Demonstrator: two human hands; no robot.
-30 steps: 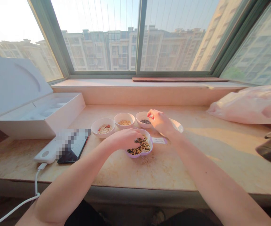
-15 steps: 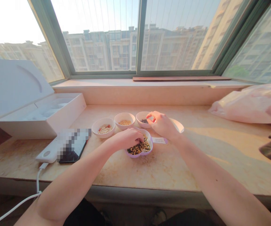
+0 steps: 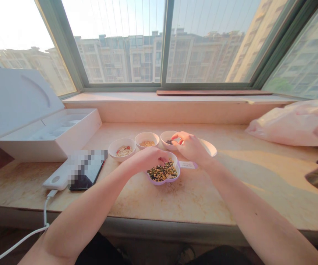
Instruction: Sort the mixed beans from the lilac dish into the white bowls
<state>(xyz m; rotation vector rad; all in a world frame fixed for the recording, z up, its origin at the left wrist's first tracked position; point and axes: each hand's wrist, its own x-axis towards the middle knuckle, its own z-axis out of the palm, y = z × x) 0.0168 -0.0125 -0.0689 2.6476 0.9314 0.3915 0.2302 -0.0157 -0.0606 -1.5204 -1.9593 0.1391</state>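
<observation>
My left hand (image 3: 153,159) is over the back of a lilac-edged white bowl (image 3: 164,182) of mixed dark and yellow beans (image 3: 161,172). Its fingers are curled together, and whatever they hold is hidden. At the right side of a small white bowl (image 3: 163,141) with dark beans (image 3: 169,142) is my right hand (image 3: 190,144). A gap shows between its bent fingers and thumb, with nothing visible in between. Left of this bowl are a bowl (image 3: 140,142) of yellowish grains and a bowl (image 3: 116,157) of pale slices with red bits.
Behind my right hand a white dish (image 3: 209,147) is partly hidden. A small label (image 3: 187,165) lies beside the bean bowl. To the left are a phone (image 3: 85,180), a white power bank (image 3: 56,178) with a cable and an open white box (image 3: 78,138). A plastic bag (image 3: 294,123) lies right.
My left hand has risen slightly out of the beans, so more of them show. My right hand stays at the dark bean bowl, its fingers shifting a little.
</observation>
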